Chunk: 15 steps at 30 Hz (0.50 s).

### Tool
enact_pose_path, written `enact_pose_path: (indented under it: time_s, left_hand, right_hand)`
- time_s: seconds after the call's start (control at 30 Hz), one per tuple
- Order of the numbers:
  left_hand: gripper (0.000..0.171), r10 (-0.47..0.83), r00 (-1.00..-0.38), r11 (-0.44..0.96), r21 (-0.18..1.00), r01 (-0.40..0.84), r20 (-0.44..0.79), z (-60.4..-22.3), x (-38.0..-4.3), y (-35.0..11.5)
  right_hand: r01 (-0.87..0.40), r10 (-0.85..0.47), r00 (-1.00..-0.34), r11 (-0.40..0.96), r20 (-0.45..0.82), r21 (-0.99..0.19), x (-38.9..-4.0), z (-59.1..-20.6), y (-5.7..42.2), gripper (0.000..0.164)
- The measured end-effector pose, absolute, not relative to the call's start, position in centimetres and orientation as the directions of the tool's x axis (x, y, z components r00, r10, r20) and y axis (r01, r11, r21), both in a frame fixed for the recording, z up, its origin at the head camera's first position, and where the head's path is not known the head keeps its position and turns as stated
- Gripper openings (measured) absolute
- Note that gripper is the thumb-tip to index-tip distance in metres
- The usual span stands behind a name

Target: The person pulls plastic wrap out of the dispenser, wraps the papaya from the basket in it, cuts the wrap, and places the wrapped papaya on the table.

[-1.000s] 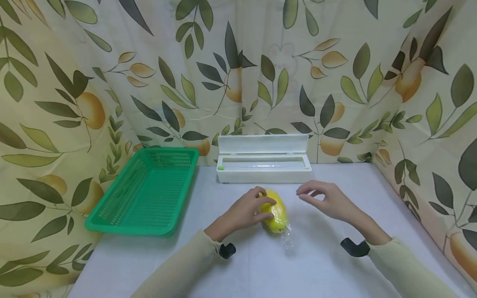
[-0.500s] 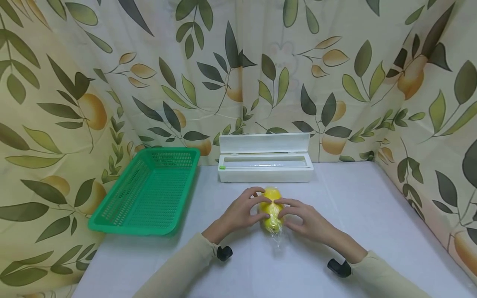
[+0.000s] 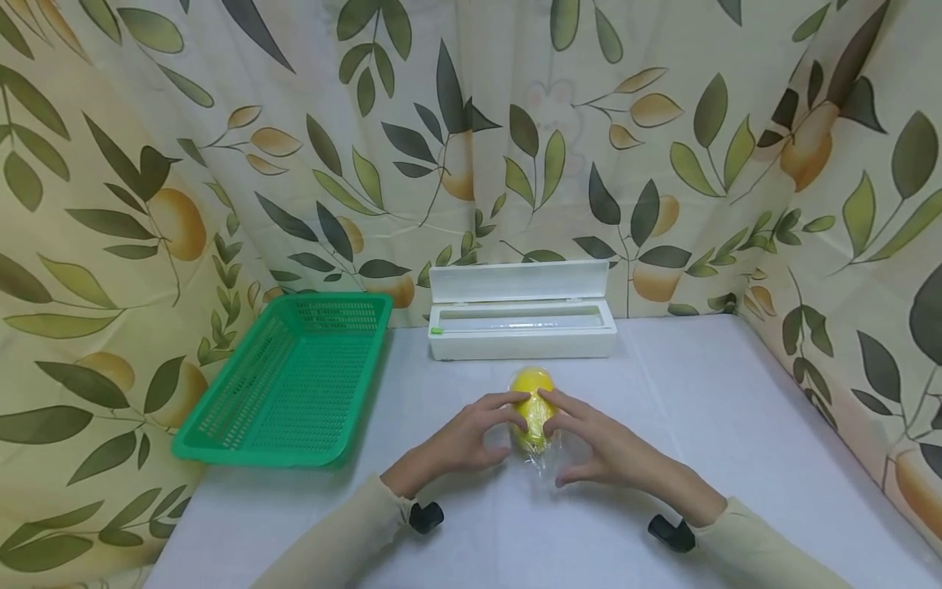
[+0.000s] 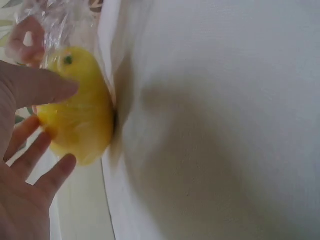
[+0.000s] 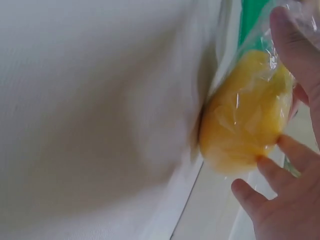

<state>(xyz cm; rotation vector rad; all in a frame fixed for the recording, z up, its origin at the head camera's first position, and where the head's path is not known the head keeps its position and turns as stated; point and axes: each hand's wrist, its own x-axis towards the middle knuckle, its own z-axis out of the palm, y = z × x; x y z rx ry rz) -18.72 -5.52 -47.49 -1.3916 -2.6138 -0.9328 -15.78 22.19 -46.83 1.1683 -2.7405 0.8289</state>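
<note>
A yellow fruit in clear plastic film lies on the white cloth between the hands. A small green spot marks one end of the fruit in the left wrist view. From the left, the left hand lays its fingertips on the fruit, its thumb held apart. Opposite it, the right hand touches the fruit's top and side with its fingers spread, the thumb beside the loose film at the near end. Crinkled film covers the fruit in the right wrist view.
Behind the fruit stands a white film dispenser box, lid raised, with a small green slider at its left end. A green plastic basket is on the left. A leaf-patterned curtain surrounds the white-covered table.
The right hand has come in from the right to the fruit. The fruit has turned more upright, its loose film toward the person. The left thumb has drawn back from it.
</note>
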Motion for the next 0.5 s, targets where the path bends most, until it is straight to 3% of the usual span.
enact_pose_path:
  time_s: [0.13,0.23,0.37,0.5]
  left_hand:
    - [0.044,0.763,-0.566,0.417,0.431,0.800,0.312,-47.3,-18.4,-5.2]
    - [0.037,0.744,-0.563,0.423,0.399,0.814,0.360,-47.3,-18.2,-4.6]
    - [0.017,0.690,-0.604,0.435,0.438,0.787,0.399,-47.3,-18.2,-4.0]
    - [0.009,0.627,-0.665,0.434,0.527,0.731,0.406,-47.3,-18.5,-3.5]
  right_hand:
    - [-0.715,-0.632,-0.695,0.560,0.343,-0.419,-15.7,-46.8,21.9,0.035]
    - [-0.733,-0.616,-0.679,0.542,0.398,-0.412,-15.8,-46.7,21.8,0.024]
    - [-0.722,-0.596,-0.690,0.532,0.411,-0.443,-15.9,-46.6,21.6,0.016]
    - [-0.694,-0.542,-0.720,0.538,0.434,-0.479,-16.2,-46.6,21.3,0.014]
